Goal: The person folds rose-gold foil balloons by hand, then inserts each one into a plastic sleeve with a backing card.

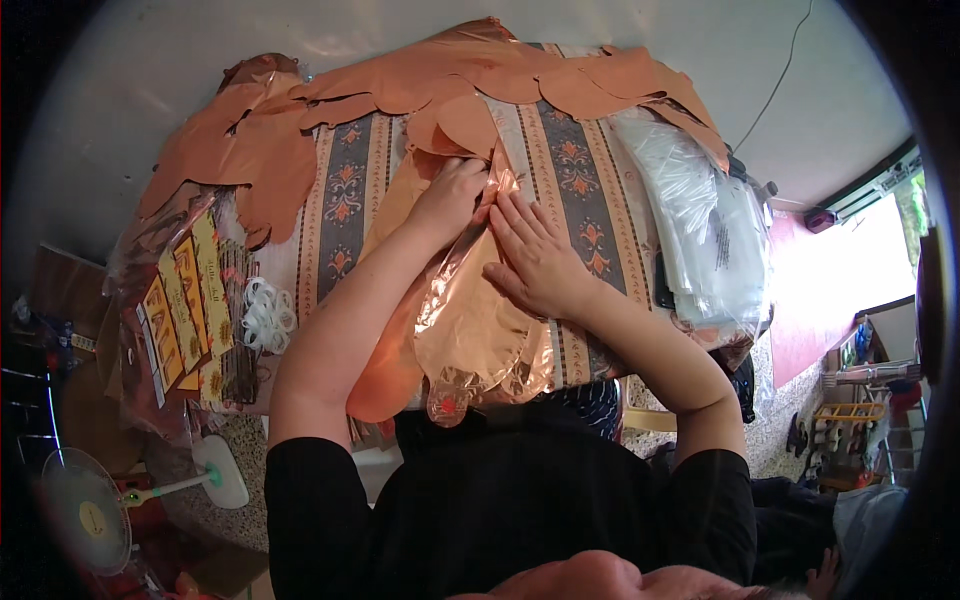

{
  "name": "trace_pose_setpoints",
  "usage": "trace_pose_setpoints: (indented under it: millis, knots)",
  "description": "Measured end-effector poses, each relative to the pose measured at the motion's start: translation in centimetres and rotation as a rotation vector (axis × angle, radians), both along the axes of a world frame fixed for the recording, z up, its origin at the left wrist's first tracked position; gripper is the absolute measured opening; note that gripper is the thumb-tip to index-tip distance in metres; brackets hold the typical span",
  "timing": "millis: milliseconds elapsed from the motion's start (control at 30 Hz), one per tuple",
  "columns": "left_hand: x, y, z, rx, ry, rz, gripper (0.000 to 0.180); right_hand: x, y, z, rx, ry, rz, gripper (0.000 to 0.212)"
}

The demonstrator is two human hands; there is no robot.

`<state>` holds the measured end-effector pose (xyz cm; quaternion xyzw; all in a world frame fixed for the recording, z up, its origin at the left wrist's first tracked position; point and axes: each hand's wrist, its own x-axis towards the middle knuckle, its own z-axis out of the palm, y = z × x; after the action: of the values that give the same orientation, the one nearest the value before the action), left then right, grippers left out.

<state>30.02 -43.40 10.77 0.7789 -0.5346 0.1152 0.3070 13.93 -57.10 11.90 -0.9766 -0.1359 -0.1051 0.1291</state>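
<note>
At frame centre, the copper foil piece [475,335] lay smoothed but seemingly unfinished, right hand [540,258] spread on it, left hand [457,195] curled, grip unclear; similar pieces [435,72], apparently undone, lined the upper frame

Hands [458,195] [535,255]: two
Foil pieces [255,150]: many, overlapping
Printed cards [188,290]: several
White bundle [268,314]: one
Bag pile [705,240]: one
Fan [90,510]: one

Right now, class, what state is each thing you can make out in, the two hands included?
Copper foil piece: flattened, creased
Left hand: fingers curled at the foil, grip unclear
Right hand: laid flat on the foil
Copper sheets: spread, overlapping
Clear plastic bags: piled, rumpled
Yellow cards: stacked, overlapping
White rings: bunched
Fan: running or off, cannot tell
</note>
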Motion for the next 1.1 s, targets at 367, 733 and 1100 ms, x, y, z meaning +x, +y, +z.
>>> trace_pose_setpoints:
  millis: [367,733,1100]
  knots:
    - [-0.3,0.0,0.3,0.056,0.092,0.032,0.015,0.0,0.1,-0.4,-0.124,-0.065,0.001,0.080]
    - [6.5,3.7,2.2,-0.457,0.652,0.486,0.023,-0.1,0.9,0.0,-0.123,-0.052,0.025,0.083]
    - [1.5,-1.0,3.3,0.187,-0.126,0.048,0.015,-0.1,0.3,-0.5,-0.110,-0.081,0.005,0.084]
